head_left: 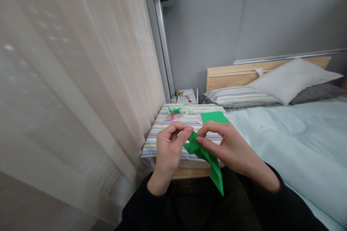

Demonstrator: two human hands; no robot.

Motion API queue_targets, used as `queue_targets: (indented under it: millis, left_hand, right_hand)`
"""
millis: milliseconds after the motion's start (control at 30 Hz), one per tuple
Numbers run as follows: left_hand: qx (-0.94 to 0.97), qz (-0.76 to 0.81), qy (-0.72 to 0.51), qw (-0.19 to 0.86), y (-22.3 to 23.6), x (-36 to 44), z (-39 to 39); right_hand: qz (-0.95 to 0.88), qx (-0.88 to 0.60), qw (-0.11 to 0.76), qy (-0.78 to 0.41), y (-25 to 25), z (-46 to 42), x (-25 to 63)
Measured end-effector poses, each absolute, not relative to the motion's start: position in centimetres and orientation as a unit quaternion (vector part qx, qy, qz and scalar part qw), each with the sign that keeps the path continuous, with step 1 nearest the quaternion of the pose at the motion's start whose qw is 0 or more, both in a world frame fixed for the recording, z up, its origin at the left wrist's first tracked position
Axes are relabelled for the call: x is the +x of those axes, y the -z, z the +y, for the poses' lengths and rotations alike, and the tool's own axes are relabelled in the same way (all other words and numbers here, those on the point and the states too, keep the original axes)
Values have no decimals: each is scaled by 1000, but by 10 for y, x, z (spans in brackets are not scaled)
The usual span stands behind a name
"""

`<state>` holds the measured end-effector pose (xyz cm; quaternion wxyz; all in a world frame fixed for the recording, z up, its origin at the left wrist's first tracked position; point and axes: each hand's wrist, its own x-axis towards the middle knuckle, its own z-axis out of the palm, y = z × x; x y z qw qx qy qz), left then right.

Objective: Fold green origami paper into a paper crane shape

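A partly folded piece of green origami paper (207, 155) is held up between my two hands, over the near edge of a striped cloth. My left hand (172, 148) pinches its upper left tip between thumb and forefinger. From the other side, my right hand (229, 144) grips the paper close to that tip, thumb in front. One long pointed end of the paper hangs down to the lower right. Behind my right hand lies a flat green square sheet (214, 117), with pink paper partly showing beneath it.
The striped cloth (154, 140) covers a small surface. On its far side rest a green and pink folded paper figure (174, 112) and a pale green one (189, 112). A curtain (108, 79) hangs left; a bed with a pale blue quilt (303, 140) stands right.
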<state>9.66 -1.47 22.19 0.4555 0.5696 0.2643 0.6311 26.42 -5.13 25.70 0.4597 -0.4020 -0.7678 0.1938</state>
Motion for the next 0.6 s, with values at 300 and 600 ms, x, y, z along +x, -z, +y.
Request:
queue_targets:
  millis: [300,600]
  left_hand:
    - [615,279,-548,493,-231,92,-24]
    - [661,320,-571,367,-236,96,-30]
  right_hand:
    - [-765,-402,451,-222,-256,-51,266]
    - [-749,-442,449,-204,-259,-55,266]
